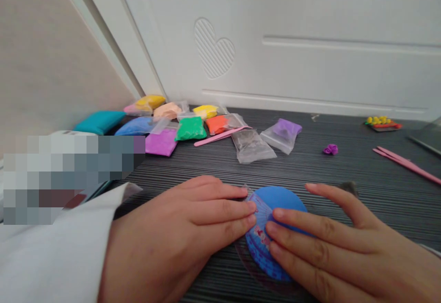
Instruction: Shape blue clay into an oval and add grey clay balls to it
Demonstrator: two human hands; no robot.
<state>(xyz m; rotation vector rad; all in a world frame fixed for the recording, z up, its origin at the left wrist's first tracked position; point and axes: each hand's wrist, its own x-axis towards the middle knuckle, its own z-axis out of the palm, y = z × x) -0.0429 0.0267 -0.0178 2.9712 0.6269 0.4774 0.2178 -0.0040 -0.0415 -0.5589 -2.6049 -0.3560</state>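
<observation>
A flattened blue clay disc [279, 199] lies on the dark striped tabletop [379, 179] under a clear plastic sheet with printed marks. My left hand [182, 234] rests flat with its fingers stretched out, the fingertips pressing on the disc's left edge. My right hand [341, 248] lies flat too, fingers extended, with the fingertips on the disc's right and lower part. Neither hand grips anything.
Several small bags of coloured clay lie at the back left, among them green [190, 128], orange [217, 124], yellow [206, 111] and purple [285, 130] ones. A pink tool [220, 136] lies beside them, more pink sticks [406, 163] at right. A small purple clay piece [330, 149] sits mid-table.
</observation>
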